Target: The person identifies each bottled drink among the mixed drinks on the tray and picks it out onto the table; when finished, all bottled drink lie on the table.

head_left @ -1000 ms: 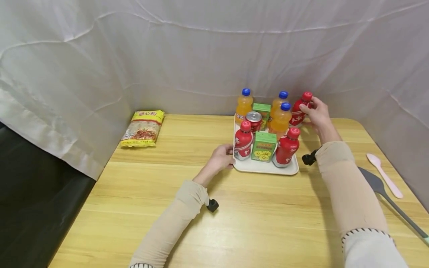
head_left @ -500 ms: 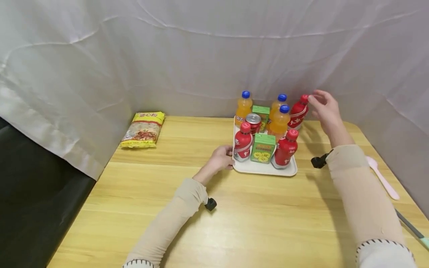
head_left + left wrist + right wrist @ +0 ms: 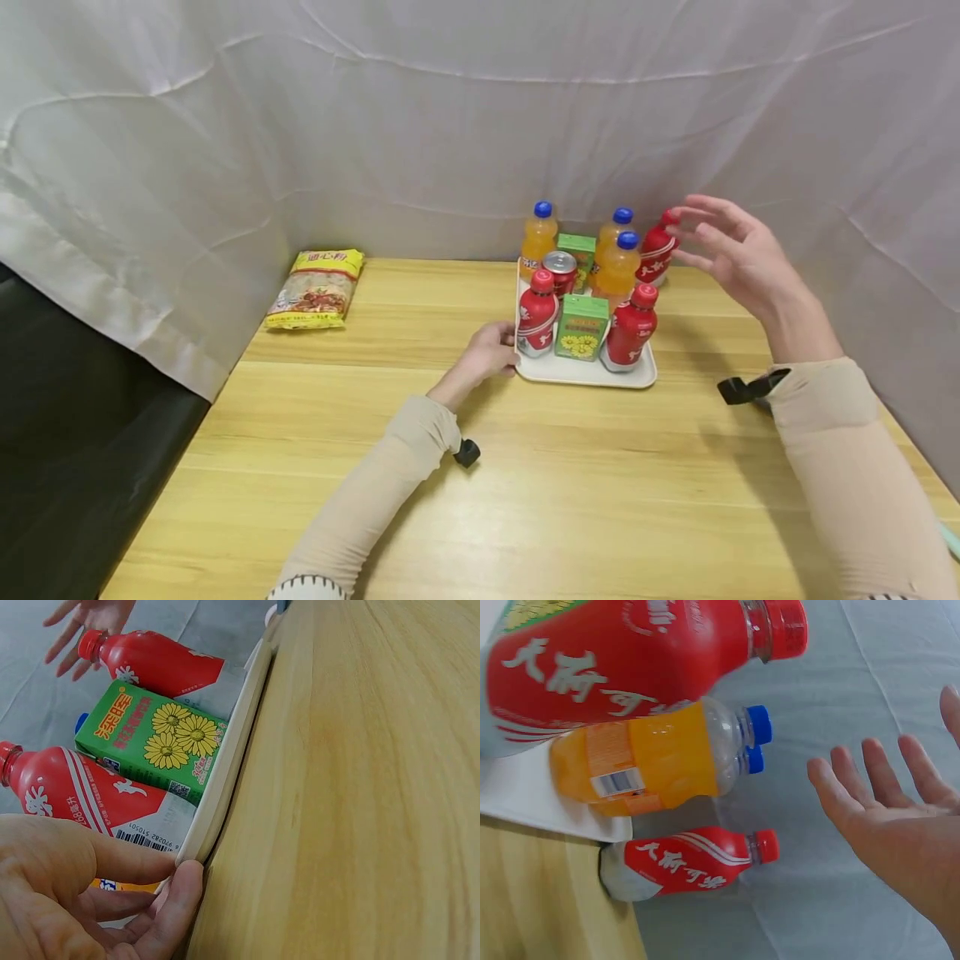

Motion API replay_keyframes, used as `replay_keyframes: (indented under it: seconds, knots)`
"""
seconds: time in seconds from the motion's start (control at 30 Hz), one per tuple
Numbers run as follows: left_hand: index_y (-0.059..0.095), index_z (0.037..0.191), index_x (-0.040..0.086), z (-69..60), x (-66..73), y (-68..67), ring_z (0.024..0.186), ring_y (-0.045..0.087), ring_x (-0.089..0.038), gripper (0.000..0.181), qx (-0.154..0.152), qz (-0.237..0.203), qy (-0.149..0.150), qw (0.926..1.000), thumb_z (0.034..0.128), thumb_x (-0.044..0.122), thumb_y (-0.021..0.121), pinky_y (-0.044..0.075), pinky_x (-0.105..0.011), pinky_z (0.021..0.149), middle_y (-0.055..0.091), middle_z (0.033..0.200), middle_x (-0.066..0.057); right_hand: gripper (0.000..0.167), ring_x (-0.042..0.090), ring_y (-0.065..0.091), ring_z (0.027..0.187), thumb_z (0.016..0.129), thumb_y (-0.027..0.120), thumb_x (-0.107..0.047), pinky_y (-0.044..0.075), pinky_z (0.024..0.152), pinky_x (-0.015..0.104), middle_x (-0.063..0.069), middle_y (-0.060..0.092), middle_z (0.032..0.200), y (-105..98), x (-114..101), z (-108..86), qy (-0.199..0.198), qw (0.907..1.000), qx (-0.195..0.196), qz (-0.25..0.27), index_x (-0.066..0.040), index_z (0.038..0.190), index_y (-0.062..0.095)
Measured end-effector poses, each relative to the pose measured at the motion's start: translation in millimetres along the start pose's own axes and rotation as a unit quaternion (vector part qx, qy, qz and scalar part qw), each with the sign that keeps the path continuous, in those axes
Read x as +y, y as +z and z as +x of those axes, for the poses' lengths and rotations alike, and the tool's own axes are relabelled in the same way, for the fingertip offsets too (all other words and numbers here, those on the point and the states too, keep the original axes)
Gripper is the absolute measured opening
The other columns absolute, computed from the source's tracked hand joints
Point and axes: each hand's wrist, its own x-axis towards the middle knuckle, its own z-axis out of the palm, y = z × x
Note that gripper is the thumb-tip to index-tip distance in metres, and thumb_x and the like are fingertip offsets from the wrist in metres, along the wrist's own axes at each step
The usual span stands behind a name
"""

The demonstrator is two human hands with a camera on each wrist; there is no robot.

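1. A wooden table (image 3: pixel 570 483) is backed by a grey curtain (image 3: pixel 450 150).
2. On it, a tray (image 3: pixel 585 374) is pinched by the left hand (image 3: pixel 483 352).
3. The right hand (image 3: pixel 753 262) is held aloft, spread, near the rear red bottle (image 3: pixel 656 258) beside the tray.

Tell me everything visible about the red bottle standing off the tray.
The red bottle looks plastic, with a red cap, white Chinese lettering, curved white stripes and a pale base. It stands upright on the wooden table, beside the tray; whether they touch is unclear. The right hand, fingers spread, is apart from it.
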Motion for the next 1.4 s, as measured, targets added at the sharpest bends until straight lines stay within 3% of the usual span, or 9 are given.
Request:
replay_keyframes:
  seconds: [0.13,0.3,0.5,0.6,0.8,0.93,1.13,1.27,1.4]
  knots:
    - [0.052,0.150,-0.004,0.2,0.0,-0.1,0.087,0.063,-0.020,0.064,0.001,0.002,0.000,1.0000,0.0879,-0.013,0.063,0.064,-0.022,0.063,0.062,0.125,-0.019,0.051,0.015,0.063,0.132,0.107,0.045,0.007,0.062,0.105,0.028,0.006,0.060,0.148,-5,14,-9.3,0.004,0.9970,-0.059,-0.051,-0.003,0.157,0.043]
    - [0.051,0.151,-0.003,-0.2,-1.6,-1.0,0.092,0.065,-0.023,0.064,-0.002,-0.004,-0.006,1.0000,0.0883,-0.013,0.063,0.066,-0.024,0.067,0.061,0.129,-0.020,0.053,0.012,0.063,0.132,0.105,0.044,0.011,0.060,0.108,0.027,0.005,0.059,0.148,-8,34,-18.0,0.020,0.9856,-0.118,-0.120,0.002,0.157,0.039]
    - [0.052,0.151,-0.003,0.4,-3.2,-1.9,0.093,0.065,-0.022,0.064,-0.002,-0.005,-0.008,1.0000,0.0887,-0.013,0.063,0.066,-0.025,0.068,0.061,0.129,-0.019,0.054,0.008,0.060,0.131,0.104,0.053,0.004,0.057,0.107,0.018,-0.002,0.058,0.149,-1,49,-25.7,0.069,0.9719,-0.101,-0.201,-0.004,0.157,0.042]
    - [0.051,0.151,-0.003,0.3,-4.0,-1.3,0.091,0.064,-0.021,0.064,-0.003,0.000,-0.007,1.0000,0.0884,-0.013,0.063,0.066,-0.024,0.067,0.062,0.128,-0.020,0.054,0.005,0.060,0.131,0.104,0.054,0.003,0.056,0.106,0.017,-0.007,0.059,0.148,1,58,-28.9,0.085,0.9708,-0.102,-0.200,-0.009,0.156,0.045]
    - [0.050,0.152,-0.003,-0.4,-3.8,-0.9,0.093,0.064,-0.022,0.064,-0.004,-0.001,-0.008,1.0000,0.0895,-0.011,0.063,0.064,-0.023,0.066,0.061,0.131,-0.020,0.055,0.004,0.062,0.128,0.102,0.058,0.006,0.057,0.104,0.016,-0.008,0.065,0.143,3,76,-34.8,0.088,0.9721,-0.105,-0.191,-0.009,0.153,0.048]
    - [0.051,0.151,-0.002,-0.5,-2.0,-0.9,0.096,0.064,-0.022,0.062,-0.004,-0.005,-0.009,0.9999,0.0908,-0.011,0.063,0.065,-0.024,0.069,0.061,0.132,-0.019,0.060,0.004,0.061,0.129,0.101,0.060,0.006,0.056,0.105,0.016,-0.010,0.063,0.144,4,84,-37.9,0.096,0.9708,-0.098,-0.197,-0.007,0.157,0.044]
    - [0.051,0.151,-0.002,1.1,-1.4,-0.3,0.096,0.065,-0.022,0.063,-0.002,-0.006,-0.007,1.0000,0.0905,-0.011,0.063,0.066,-0.026,0.070,0.061,0.130,-0.018,0.065,0.002,0.061,0.126,0.102,0.060,0.004,0.056,0.104,0.014,-0.015,0.057,0.144,1,90,-42.8,0.120,0.9721,-0.084,-0.183,-0.014,0.160,0.039]
    - [0.051,0.152,-0.002,0.4,-0.9,-0.5,0.097,0.065,-0.023,0.063,0.000,0.002,-0.004,1.0000,0.0905,-0.012,0.063,0.067,-0.026,0.071,0.061,0.130,-0.019,0.068,0.003,0.063,0.125,0.101,0.060,0.006,0.058,0.104,0.015,-0.011,0.053,0.146,1,92,-44.7,0.118,0.9776,-0.084,-0.152,-0.015,0.161,0.037]
    - [0.051,0.152,-0.002,-0.7,-0.5,-0.3,0.097,0.065,-0.024,0.064,-0.001,0.003,-0.005,1.0000,0.0900,-0.012,0.063,0.067,-0.027,0.071,0.061,0.130,-0.019,0.069,0.003,0.064,0.124,0.100,0.062,0.007,0.059,0.101,0.016,-0.012,0.055,0.145,0,94,-46.5,0.104,0.9774,-0.077,-0.167,-0.014,0.162,0.039]
